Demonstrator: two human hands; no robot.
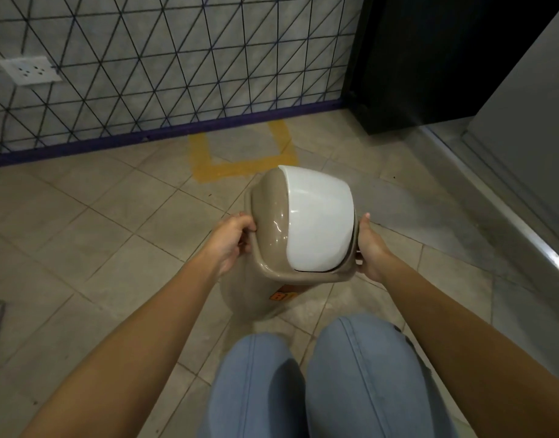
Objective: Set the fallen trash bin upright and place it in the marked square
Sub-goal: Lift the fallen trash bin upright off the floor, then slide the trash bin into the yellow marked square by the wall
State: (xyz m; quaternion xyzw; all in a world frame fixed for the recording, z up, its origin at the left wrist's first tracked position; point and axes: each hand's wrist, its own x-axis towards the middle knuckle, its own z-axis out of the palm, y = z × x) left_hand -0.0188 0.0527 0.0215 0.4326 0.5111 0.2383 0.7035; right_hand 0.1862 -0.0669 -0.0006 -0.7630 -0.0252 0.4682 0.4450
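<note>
trash bin (272, 222) gripped by its lid rim on both sides, short of the marked square (245, 167).

the bin is held lid-up in front of the knees (303, 374), its white swing flap (321, 218) facing the camera, just before the yellow tape outline by the wall (145, 58); whether its base rests on the tiled floor (82, 216) cannot be told. the left hand (232, 240) is curled on the beige rim, thumb on top, fingers tucked under. the right hand (370, 248) is pressed flatter on the opposite edge, fingers mostly hidden. an opposed two-sided hold is judged to keep the bin level for carrying forward.
</note>
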